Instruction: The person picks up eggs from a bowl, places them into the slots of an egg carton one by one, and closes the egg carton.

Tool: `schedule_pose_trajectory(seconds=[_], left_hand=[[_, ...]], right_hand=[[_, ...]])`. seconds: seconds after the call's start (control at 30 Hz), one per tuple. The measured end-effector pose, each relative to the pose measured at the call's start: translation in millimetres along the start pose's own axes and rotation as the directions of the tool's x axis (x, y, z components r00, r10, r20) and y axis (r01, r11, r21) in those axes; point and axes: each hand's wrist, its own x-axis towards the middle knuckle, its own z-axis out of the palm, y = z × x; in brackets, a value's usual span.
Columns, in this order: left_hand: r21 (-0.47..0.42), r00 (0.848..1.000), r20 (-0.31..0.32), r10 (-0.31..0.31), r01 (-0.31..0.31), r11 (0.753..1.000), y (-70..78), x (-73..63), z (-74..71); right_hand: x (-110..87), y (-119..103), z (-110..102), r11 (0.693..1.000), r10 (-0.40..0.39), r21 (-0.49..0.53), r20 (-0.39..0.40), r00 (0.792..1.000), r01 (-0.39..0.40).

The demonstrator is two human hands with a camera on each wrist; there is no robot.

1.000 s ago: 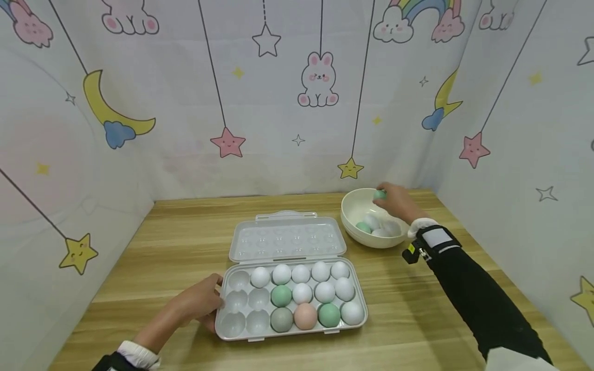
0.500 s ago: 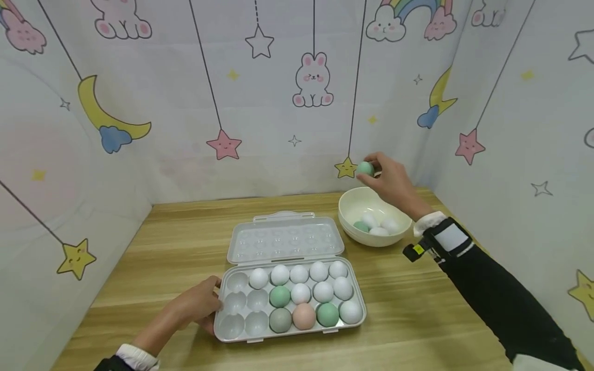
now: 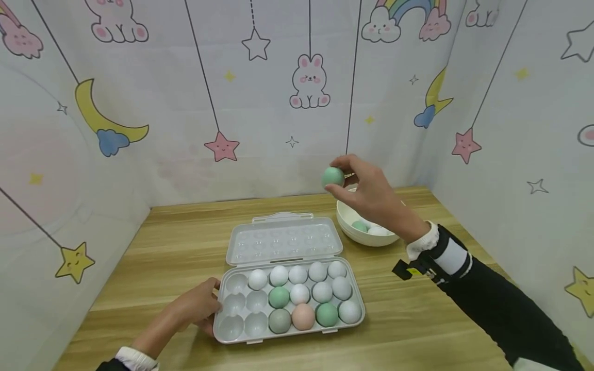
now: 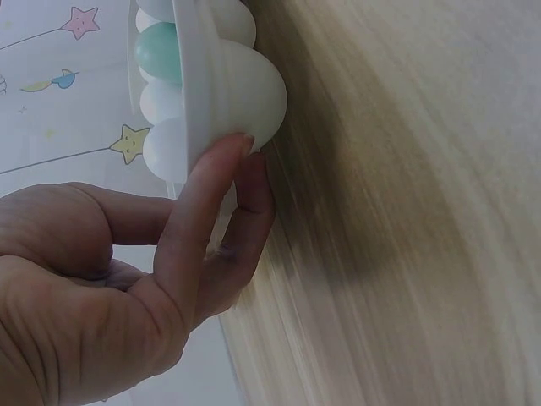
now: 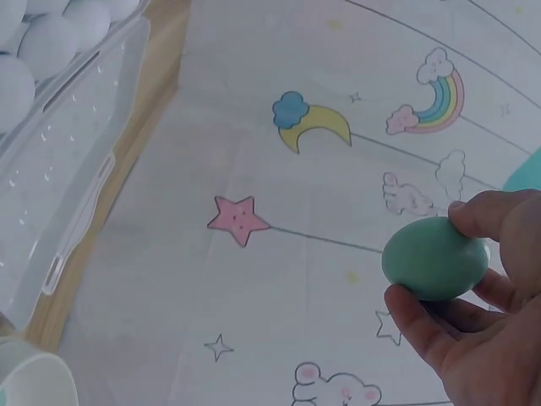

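Right hand [image 3: 373,195] aloft with green egg [image 3: 331,176], left hand [image 3: 197,304] at carton [image 3: 244,314].

My head camera is facing forward and down, while my wrist cameras [image 3: 402,269] are closely watching my hands [image 3: 196,303]. All three are sharing the egg carton [image 3: 285,262].

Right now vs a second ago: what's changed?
The right hand has lifted the green egg up out of the bowl and carried it to the person's left. It already had the egg at the start; nothing was let go. Unchanged: the left hand holds the left end of the egg carton, the lid stays open, and no egg has been added there.
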Motion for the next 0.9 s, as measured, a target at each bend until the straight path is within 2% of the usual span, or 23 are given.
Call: schedule_pose_trajectory(seconds=[0.27,0.47,0.7,0.9], left_hand=[[0.003,1.000,-0.006,-0.004,0.004,1.000,-1.2,-2.1,-0.2],[-0.001,1.000,0.000,-0.002,0.002,1.000,1.6,-2.6,-2.1],[-0.002,1.000,-0.004,0.002,-0.002,1.000,1.9,-2.4,-1.9],[0.003,1.000,-0.004,-0.006,0.006,1.000,-1.2,-0.7,-1.6]], right_hand=[[-9.6,-28,28,0.993,-0.073,0.097,0.096,0.993,0.063],[-18.9,-44,49,0.978,-0.121,0.194,0.202,0.972,0.081],[-32.4,-52,79,0.964,-0.143,0.260,0.353,0.925,0.050],[-40.1,-51,108,0.977,-0.108,0.212,0.493,0.864,0.001]])
